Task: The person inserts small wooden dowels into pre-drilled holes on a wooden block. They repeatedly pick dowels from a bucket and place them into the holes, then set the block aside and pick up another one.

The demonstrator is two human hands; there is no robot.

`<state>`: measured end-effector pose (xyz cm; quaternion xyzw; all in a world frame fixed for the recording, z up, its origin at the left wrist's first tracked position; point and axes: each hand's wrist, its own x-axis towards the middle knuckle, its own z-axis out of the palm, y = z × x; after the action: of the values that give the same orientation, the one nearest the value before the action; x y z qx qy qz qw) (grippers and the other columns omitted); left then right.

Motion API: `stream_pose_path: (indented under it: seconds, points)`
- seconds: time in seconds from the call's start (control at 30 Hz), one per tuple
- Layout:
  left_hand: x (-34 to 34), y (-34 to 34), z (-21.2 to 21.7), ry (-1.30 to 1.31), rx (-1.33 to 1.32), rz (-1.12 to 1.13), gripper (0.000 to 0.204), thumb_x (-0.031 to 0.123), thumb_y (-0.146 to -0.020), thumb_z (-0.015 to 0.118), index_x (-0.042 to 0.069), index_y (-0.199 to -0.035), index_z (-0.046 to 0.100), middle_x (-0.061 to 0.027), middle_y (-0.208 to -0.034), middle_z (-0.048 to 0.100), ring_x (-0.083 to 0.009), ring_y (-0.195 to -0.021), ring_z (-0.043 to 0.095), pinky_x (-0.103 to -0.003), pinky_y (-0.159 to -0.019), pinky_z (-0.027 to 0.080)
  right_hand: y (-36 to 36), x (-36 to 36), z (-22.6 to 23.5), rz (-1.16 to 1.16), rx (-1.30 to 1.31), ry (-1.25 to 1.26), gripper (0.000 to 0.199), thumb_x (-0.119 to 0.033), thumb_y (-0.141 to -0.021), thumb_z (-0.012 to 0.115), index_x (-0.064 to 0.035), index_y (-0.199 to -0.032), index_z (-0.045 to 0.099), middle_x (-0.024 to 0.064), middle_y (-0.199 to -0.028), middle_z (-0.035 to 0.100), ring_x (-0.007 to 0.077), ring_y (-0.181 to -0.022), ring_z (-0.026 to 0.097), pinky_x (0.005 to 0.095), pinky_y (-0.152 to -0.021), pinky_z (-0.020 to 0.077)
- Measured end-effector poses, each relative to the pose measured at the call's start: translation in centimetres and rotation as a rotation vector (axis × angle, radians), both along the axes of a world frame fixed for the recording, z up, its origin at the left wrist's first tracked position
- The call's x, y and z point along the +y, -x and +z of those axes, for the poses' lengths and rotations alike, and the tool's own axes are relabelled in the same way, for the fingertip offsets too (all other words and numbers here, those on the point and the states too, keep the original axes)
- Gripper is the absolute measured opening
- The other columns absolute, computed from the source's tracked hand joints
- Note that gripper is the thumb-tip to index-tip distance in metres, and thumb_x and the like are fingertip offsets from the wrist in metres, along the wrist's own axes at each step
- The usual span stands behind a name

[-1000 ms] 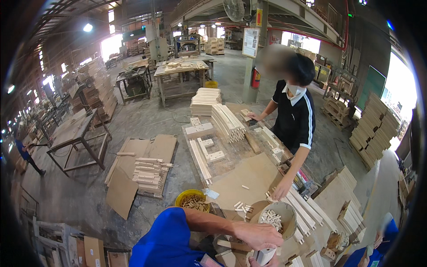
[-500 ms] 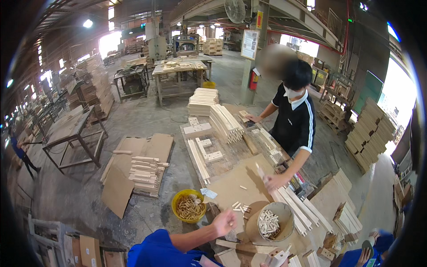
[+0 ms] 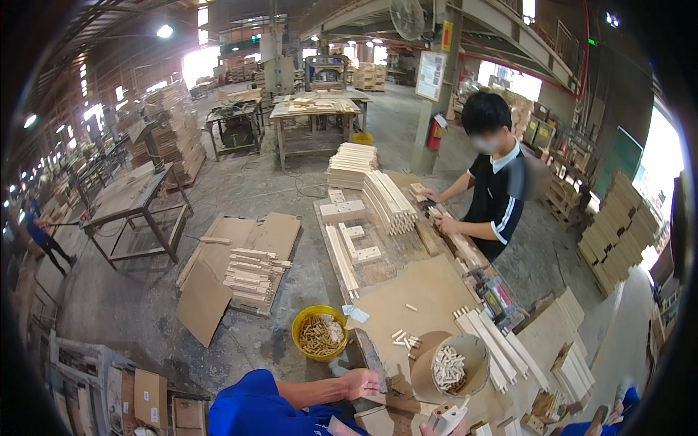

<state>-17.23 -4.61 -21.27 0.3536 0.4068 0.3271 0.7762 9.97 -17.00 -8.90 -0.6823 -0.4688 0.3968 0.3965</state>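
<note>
My left hand (image 3: 362, 383) rests on the near edge of the workbench (image 3: 425, 291), its fingers curled beside a dark narrow strip (image 3: 371, 354). I cannot tell whether it holds anything. The blue sleeve (image 3: 251, 407) of that arm comes in from the lower edge. My right hand (image 3: 436, 430) barely shows at the bottom rim, closed around a pale wooden block (image 3: 448, 416). Just beyond it sits a round brown bowl (image 3: 476, 349) of short wooden dowels. A few loose dowels (image 3: 404, 338) lie on the bench board.
A yellow bucket (image 3: 302, 341) of dowels stands on the floor left of the bench. A co-worker in a black shirt (image 3: 498, 200) handles wood at the far side. Stacked slats (image 3: 389, 200), white strips (image 3: 502, 349), cardboard sheets (image 3: 218, 276) and metal tables (image 3: 134, 211) surround the bench.
My left hand has drawn back from the bowl to the near bench edge. The co-worker's hands moved from the near plywood to the far part of the bench.
</note>
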Motion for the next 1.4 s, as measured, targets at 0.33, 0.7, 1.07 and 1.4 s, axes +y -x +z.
stream_pose_path:
  seconds: [0.33, 0.7, 1.07, 1.4]
  points:
    - [1.6, -3.1, 5.0, 0.384, -0.282, 0.121, 0.046, 0.009, -0.099, 0.060, -0.006, -0.137, 0.040, -0.0229, -0.138, 0.049, -0.0392, -0.130, 0.054, -0.050, -0.111, 0.047, -1.1, -0.2, -2.4, -0.061, 0.207, -0.094, 0.067, -0.003, -0.074, 0.085, 0.0026, -0.133, 0.054, 0.0126, -0.123, 0.064, 0.0212, -0.108, 0.061, 0.0410, -0.096, 0.0552]
    - [1.0, -3.4, 5.5, 0.274, -0.242, 0.117, 0.057, 0.011, -0.104, 0.051, 0.003, -0.154, 0.025, -0.0169, -0.135, 0.057, -0.0186, -0.079, 0.067, -0.029, -0.067, 0.059, 0.6, 0.9, 0.2, 0.053, -0.043, 0.005, 0.064, -0.012, -0.067, 0.094, 0.0031, -0.121, 0.062, 0.0083, -0.108, 0.067, 0.0180, -0.093, 0.062, 0.0342, -0.080, 0.0543]
    - [0.5, -5.2, 9.7, -0.230, -0.490, -0.499, 0.067, 0.059, -0.107, 0.028, 0.028, -0.164, 0.011, -0.0010, -0.090, 0.058, -0.0029, -0.043, 0.039, -0.019, -0.038, 0.035, 2.7, 1.9, 2.2, 0.206, 0.158, 0.181, 0.075, -0.010, -0.068, 0.092, 0.0019, -0.133, 0.056, 0.0123, -0.115, 0.066, 0.0212, -0.100, 0.065, 0.0364, -0.082, 0.0561]
    - [0.9, -6.5, 10.3, -0.194, -0.215, -0.513, 0.067, 0.063, -0.106, 0.027, 0.029, -0.163, 0.018, -0.0032, -0.124, 0.066, -0.0023, -0.049, 0.040, -0.019, -0.037, 0.028, 3.6, 3.1, 2.5, 0.319, 0.182, 0.043, 0.071, -0.014, -0.067, 0.092, -0.0011, -0.130, 0.060, 0.0101, -0.110, 0.071, 0.0187, -0.098, 0.067, 0.0363, -0.087, 0.0557]
